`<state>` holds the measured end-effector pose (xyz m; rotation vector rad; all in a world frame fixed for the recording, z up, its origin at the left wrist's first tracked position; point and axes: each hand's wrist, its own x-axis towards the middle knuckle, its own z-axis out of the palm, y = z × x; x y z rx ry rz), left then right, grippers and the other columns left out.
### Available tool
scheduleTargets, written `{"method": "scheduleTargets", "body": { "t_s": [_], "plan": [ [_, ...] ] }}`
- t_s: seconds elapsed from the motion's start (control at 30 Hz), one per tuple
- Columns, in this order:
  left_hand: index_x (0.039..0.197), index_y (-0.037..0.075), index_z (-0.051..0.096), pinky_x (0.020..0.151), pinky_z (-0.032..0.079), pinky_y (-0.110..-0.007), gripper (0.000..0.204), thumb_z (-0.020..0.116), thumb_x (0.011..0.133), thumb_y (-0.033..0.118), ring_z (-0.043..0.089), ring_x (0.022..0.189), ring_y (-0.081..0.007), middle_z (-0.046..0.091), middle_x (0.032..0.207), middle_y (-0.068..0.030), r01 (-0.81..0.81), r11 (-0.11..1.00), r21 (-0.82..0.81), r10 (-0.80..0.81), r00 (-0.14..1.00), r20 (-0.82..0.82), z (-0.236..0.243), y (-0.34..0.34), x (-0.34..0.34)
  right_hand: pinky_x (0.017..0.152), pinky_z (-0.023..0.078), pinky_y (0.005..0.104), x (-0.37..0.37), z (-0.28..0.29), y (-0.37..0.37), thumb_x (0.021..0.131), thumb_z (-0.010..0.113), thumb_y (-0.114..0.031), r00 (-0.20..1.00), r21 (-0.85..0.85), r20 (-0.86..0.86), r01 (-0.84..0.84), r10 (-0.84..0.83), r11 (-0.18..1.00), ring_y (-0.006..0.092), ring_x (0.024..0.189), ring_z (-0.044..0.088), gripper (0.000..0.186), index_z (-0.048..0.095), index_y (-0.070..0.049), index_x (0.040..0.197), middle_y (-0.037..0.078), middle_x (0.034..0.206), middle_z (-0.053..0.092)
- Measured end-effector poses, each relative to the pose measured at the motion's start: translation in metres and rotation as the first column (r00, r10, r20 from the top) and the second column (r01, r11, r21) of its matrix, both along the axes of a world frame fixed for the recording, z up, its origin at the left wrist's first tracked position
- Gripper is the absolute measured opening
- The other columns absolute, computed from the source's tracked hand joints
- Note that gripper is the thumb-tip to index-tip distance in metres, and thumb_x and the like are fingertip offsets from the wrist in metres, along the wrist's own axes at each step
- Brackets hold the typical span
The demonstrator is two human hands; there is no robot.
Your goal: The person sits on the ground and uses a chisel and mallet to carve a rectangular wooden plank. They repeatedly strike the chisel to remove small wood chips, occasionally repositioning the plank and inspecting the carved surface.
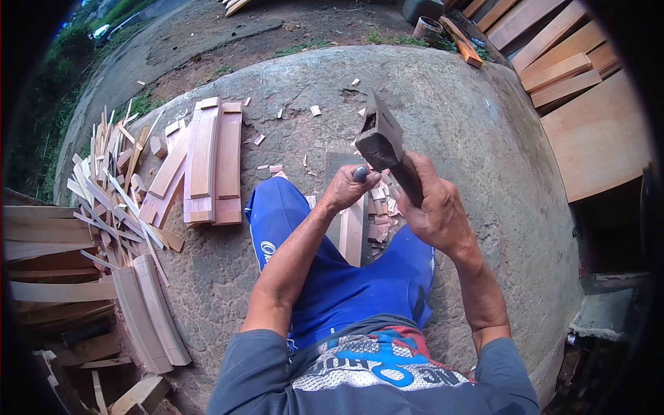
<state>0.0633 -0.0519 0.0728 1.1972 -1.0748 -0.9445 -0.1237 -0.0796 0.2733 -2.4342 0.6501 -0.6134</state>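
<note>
My left hand (344, 188) is closed round what looks like a chisel (360, 173); its round butt end points up and its blade is hidden below the fist. My right hand (440, 207) grips the dark handle of a hammer (381, 133), whose blocky, worn head is raised above and just right of the chisel's butt, apart from it. Under my hands, between my legs, lies a pale wooden piece (352, 232). Wood chips (379, 216) are heaped beside it, and a grey board (339, 160) shows behind my left hand.
Stacked cut wooden pieces (205, 155) lie left of my knee, beside a heap of thin offcuts (114, 187). Two grooved slats (149, 315) rest nearer on the left. Planks (564, 76) and a wide panel (598, 138) lean at the right. Chips dot the rough stone ground (498, 166).
</note>
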Motion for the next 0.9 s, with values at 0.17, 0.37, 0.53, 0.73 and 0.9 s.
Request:
{"method": "scheduleTargets", "body": {
  "t_s": [0.17,0.37,0.53,0.73,0.9],
  "plan": [
    [0.063,0.005,0.054,0.051,0.033,-0.034,0.047,0.073,0.098,0.030,0.034,0.060,-0.0080,0.037,0.059,0.0044,0.004,0.999,0.053,-0.009,0.995,0.095,0.016,-0.002,-0.005,0.075,0.055,0.0308,0.005,0.025,0.000,0.093,0.066,0.005,0.916,-0.220,0.397,0.152,-0.054,0.964,0.0143,0.065,0.062,0.045,0.047,-0.001,0.134,0.005,0.082,0.061],
    [0.126,0.005,0.067,0.096,0.053,-0.036,0.031,0.070,0.097,0.014,0.067,0.110,-0.0179,0.073,0.120,-0.0077,0.048,0.987,-0.151,-0.009,0.969,0.249,-0.024,-0.006,0.006,0.081,0.058,0.0574,0.000,-0.062,-0.027,0.082,0.068,-0.006,0.893,-0.068,-0.450,-0.033,-0.001,0.997,0.0498,0.088,0.071,0.063,0.041,-0.002,0.138,0.029,0.093,0.071],
    [0.111,0.006,0.070,0.086,0.051,-0.029,0.023,0.074,0.099,0.025,0.058,0.094,-0.0093,0.067,0.100,-0.0013,0.118,0.966,0.230,-0.137,0.988,0.068,0.005,0.001,0.006,0.069,0.056,0.0509,0.005,0.012,0.004,0.088,0.068,-0.002,0.991,-0.046,0.110,0.076,-0.070,0.996,0.0482,0.081,0.070,0.049,0.048,-0.008,0.133,0.023,0.085,0.070],
    [0.112,0.005,0.074,0.081,0.056,-0.032,0.020,0.073,0.098,0.019,0.066,0.094,-0.0127,0.074,0.099,-0.0043,0.057,0.981,-0.185,-0.061,0.998,-0.020,0.003,-0.007,-0.009,0.073,0.061,0.0538,-0.003,-0.045,-0.009,0.081,0.069,-0.002,0.890,-0.236,-0.444,-0.006,-0.102,0.972,0.0456,0.088,0.073,0.056,0.044,-0.005,0.131,0.024,0.097,0.072],
    [0.098,0.005,0.074,0.073,0.053,-0.033,0.014,0.075,0.096,0.018,0.061,0.077,-0.0108,0.070,0.081,-0.0019,-0.073,0.984,-0.163,0.082,0.995,0.051,-0.031,-0.005,0.002,0.077,0.058,0.0532,-0.005,-0.057,-0.011,0.083,0.066,-0.002,0.949,-0.092,-0.314,0.004,-0.033,0.996,0.0476,0.088,0.072,0.053,0.046,-0.005,0.132,0.025,0.091,0.071]
  ]
}}
